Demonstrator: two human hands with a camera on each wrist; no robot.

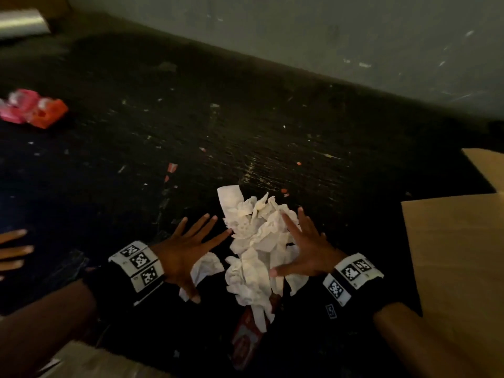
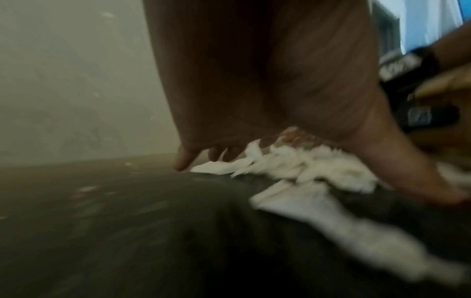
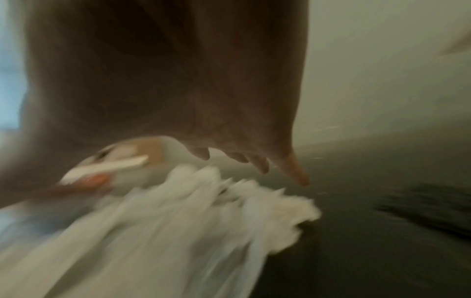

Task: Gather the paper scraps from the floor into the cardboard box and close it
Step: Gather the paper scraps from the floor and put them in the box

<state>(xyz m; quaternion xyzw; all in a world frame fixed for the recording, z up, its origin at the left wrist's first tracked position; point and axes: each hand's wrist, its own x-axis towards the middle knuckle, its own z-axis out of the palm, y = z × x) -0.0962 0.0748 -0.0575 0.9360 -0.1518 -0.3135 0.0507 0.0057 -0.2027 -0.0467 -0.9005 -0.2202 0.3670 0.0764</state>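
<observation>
A heap of crumpled white paper scraps lies on the dark floor between my two hands. My left hand is spread flat, fingers straight, at the heap's left edge, its thumb over a loose scrap. My right hand is spread with straight fingers over the heap's right side. Both wrist views are blurred: the scraps lie under my left hand, and the scraps stream below my right hand. The cardboard box shows its flaps at the right.
A red and white package lies under the heap's near end. Pink and orange wrappers sit far left. Small red bits dot the floor. Another person's fingers enter at the left edge. A grey wall runs behind.
</observation>
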